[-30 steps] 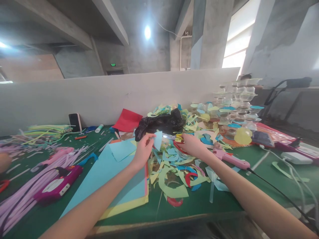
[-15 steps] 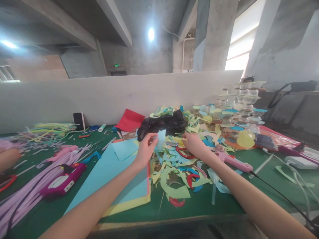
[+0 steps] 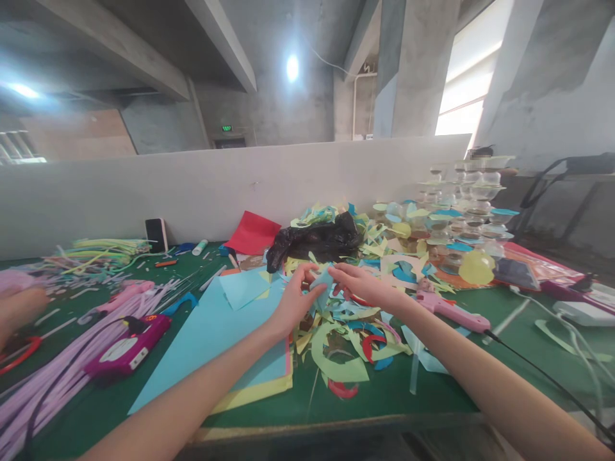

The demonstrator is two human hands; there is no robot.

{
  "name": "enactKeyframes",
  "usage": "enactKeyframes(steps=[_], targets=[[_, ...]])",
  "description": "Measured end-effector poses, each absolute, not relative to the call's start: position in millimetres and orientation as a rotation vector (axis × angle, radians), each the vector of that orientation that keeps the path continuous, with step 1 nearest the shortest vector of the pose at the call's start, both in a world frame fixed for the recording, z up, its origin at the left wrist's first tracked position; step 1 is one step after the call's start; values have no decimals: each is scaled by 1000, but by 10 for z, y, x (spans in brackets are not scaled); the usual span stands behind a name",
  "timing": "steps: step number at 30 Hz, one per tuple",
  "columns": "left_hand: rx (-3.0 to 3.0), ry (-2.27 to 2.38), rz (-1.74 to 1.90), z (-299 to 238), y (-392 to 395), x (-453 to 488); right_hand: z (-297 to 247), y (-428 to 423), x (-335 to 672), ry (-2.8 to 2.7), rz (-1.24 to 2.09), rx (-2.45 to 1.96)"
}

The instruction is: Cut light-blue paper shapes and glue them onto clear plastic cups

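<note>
My right hand (image 3: pixel 368 287), having left the scissors (image 3: pixel 361 300) at the paper's (image 3: pixel 325 286) four o'clock, joins my left hand (image 3: pixel 294 299); both pinch the sheet, suggesting cutting has paused.

Craft workshop: paper scraps (image 3: pixel 321 349) beneath right hand (image 3: pixel 362 283), pink glue gun (image 3: pixel 456 315) to its right, bare concrete beams (image 3: pixel 223 41) overhead.

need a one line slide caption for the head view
Left hand holding blue paper, right hand at its edge, above colourful paper scraps, a pink glue gun to the right.
</note>
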State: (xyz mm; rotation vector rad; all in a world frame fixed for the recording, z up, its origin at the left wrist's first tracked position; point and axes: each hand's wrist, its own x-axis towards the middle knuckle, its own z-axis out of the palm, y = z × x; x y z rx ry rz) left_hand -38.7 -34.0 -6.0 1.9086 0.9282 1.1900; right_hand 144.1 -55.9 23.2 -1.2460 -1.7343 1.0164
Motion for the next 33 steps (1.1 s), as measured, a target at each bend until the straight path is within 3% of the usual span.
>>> enactKeyframes(steps=[17,22,25,33], targets=[[1515,914,1392,19,-50,-501,265,-511,1535,-1436,1085,-1047],[1849,1291,1605,176,430,-1032,277,-406,1674,-1133,1047,-982],[1944,1728,1478,148,688,-1405,299,-377,1738,-1023,1104,-878],[2068,2011,990,-83,902,-1884,319,-293,1851,-946,1283,-669]])
